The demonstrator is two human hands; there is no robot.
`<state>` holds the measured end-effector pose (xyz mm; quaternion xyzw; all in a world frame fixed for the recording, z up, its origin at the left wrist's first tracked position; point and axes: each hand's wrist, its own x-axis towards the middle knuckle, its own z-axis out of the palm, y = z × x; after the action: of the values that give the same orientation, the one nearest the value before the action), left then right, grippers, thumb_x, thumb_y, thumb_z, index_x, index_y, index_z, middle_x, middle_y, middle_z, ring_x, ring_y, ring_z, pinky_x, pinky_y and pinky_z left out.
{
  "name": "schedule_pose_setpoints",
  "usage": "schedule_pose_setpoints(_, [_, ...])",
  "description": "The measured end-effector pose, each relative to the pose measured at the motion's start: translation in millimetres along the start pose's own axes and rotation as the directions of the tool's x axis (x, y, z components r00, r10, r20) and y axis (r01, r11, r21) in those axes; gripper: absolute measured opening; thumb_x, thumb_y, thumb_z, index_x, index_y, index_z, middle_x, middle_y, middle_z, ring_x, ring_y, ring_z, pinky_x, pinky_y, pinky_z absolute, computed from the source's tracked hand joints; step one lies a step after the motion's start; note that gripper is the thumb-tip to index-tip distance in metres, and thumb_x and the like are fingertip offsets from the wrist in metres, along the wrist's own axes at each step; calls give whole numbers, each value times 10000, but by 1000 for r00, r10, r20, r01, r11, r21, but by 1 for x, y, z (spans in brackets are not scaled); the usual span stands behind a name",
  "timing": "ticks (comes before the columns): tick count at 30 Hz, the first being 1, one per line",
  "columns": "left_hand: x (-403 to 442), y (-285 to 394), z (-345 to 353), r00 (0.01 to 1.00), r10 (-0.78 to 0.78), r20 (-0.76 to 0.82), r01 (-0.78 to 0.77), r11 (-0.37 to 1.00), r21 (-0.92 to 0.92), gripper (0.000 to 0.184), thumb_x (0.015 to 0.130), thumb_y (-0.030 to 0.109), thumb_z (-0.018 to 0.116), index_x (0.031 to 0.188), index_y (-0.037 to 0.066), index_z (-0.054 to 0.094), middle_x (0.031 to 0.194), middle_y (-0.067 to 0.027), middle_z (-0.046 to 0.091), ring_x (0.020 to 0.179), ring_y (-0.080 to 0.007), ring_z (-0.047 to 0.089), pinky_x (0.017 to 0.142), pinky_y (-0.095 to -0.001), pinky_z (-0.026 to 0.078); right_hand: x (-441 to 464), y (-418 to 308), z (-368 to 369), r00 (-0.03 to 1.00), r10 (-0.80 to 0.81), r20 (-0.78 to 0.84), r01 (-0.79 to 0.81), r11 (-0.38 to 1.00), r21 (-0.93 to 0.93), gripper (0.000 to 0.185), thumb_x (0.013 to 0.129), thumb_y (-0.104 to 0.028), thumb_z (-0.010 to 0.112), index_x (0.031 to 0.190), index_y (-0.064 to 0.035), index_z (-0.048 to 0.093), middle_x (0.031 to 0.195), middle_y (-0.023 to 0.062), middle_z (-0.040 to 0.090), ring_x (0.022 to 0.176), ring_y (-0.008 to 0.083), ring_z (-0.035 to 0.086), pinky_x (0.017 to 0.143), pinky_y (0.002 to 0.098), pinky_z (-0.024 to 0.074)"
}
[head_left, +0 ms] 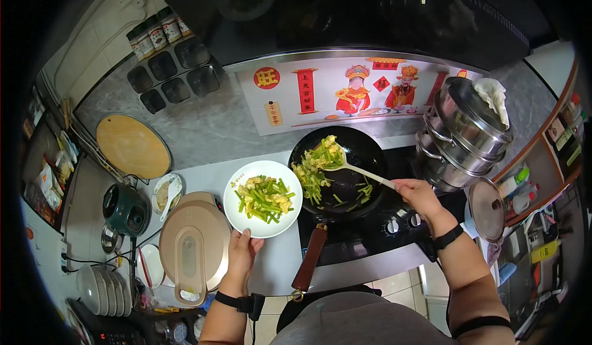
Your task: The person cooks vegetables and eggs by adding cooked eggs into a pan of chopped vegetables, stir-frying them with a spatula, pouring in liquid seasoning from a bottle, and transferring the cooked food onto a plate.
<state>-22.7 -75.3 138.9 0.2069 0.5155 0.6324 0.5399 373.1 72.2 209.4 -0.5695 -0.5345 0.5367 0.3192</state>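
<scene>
My left hand [245,247] grips the near rim of a white plate [230,209], its thumb on the edge. Green stems and yellow egg pieces [266,199] are heaped on that plate. In my right hand [418,195] is the handle of a pale spatula [368,173], whose head is in the black wok [364,149] under some of the same food. More food [311,179] lies along the wok's left side, with a few loose stems on its bottom. The wok stands on the black stove, its brown wooden handle [310,257] pointing toward me.
Stacked steel pots [459,138] stand right of the wok, with a glass lid [486,210] nearby. A beige round appliance [188,221] sits left of the plate, beside a small bowl with a white spoon [170,198]. The dark range hood [345,18] overhangs the stove.
</scene>
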Motion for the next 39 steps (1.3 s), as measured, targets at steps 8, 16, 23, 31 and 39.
schedule_pose_setpoints(8, [26, -12, 27, 997, -35, 66, 32, 999, 40, 215, 958, 163, 408, 1158, 92, 442, 1041, -39, 598, 854, -115, 615, 719, -235, 505, -42, -54, -8, 997, -75, 24, 77, 991, -106, 265, 855, -118, 577, 1081, 14, 626, 754, -31, 575, 649, 31, 471, 593, 179, 390])
schedule_pose_setpoints(16, [33, -12, 51, 991, -67, 119, 61, 997, 50, 220, 963, 168, 397, 1156, 76, 446, 1069, -50, 591, 895, -127, 611, 758, -253, 500, -63, -60, 34, 954, -287, 81, 297, 892, -341, 239, 840, -107, 601, 1056, -9, 633, 726, 34, 630, 618, 63, 517, 593, 223, 442])
schedule_pose_setpoints(23, [30, -11, 54, 992, -67, 104, 63, 997, 45, 226, 967, 166, 388, 1164, 71, 448, 1067, -53, 591, 879, -127, 607, 772, -257, 496, -68, -61, 53, 624, -765, 159, 677, 427, -599, 258, 758, -65, 640, 1014, -37, 644, 673, 120, 606, 537, 240, 569, 497, 319, 465])
schedule_pose_setpoints(31, [25, -7, 52, 995, -63, 78, 60, 997, 44, 225, 966, 164, 391, 1167, 78, 447, 1066, -50, 592, 871, -116, 604, 766, -252, 495, -75, -65, 51, 475, -832, 286, 662, 123, -740, 308, 716, -51, 659, 1023, -61, 638, 585, 60, 531, 492, 213, 535, 445, 317, 435])
schedule_pose_setpoints(39, [26, -9, 45, 996, -52, 69, 50, 998, 36, 229, 960, 165, 406, 1172, 91, 443, 1065, -45, 594, 865, -114, 608, 755, -247, 497, -70, -72, 34, 871, -489, 35, 464, 800, -381, 260, 793, -46, 623, 1051, -10, 634, 864, 126, 666, 717, 159, 628, 669, 270, 491])
